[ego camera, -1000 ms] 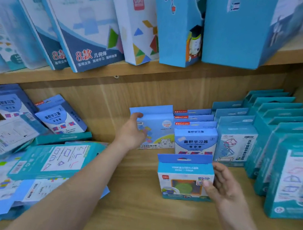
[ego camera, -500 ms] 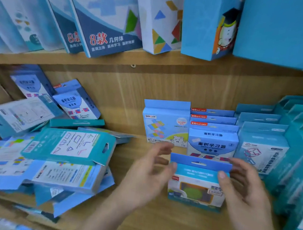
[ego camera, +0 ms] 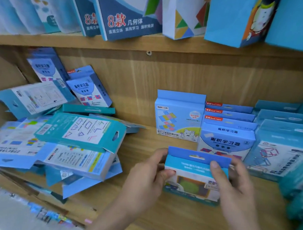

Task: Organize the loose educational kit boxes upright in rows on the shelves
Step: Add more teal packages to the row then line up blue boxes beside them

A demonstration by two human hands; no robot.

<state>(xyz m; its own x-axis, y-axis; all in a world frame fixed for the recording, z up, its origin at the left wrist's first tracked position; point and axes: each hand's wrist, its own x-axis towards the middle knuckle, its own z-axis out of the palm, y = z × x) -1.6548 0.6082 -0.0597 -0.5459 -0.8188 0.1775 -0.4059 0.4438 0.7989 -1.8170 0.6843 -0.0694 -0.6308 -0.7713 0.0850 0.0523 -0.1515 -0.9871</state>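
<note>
A small blue kit box with a green window (ego camera: pixel 194 181) stands upright on the wooden lower shelf (ego camera: pixel 180 222). My left hand (ego camera: pixel 147 176) grips its left edge, thumb on the front. My right hand (ego camera: pixel 234 187) grips its right side, thumb on the top flap. Just behind it stand a blue box with a bear picture (ego camera: pixel 177 118) and a row of blue area-learning boxes (ego camera: pixel 225 139). A loose heap of kit boxes (ego camera: pixel 61 141) lies flat and tilted at the left of the same shelf.
Rows of upright teal boxes (ego camera: pixel 286 149) fill the shelf's right side. Larger boxes (ego camera: pixel 126 8) lean on the upper shelf. Bare wood shows between the heap and my hands. The shelf's front edge runs below my forearms.
My left hand left the bear box at the back and came forward onto the small box's left edge. My right hand shifted up to its top flap. The view moved closer.
</note>
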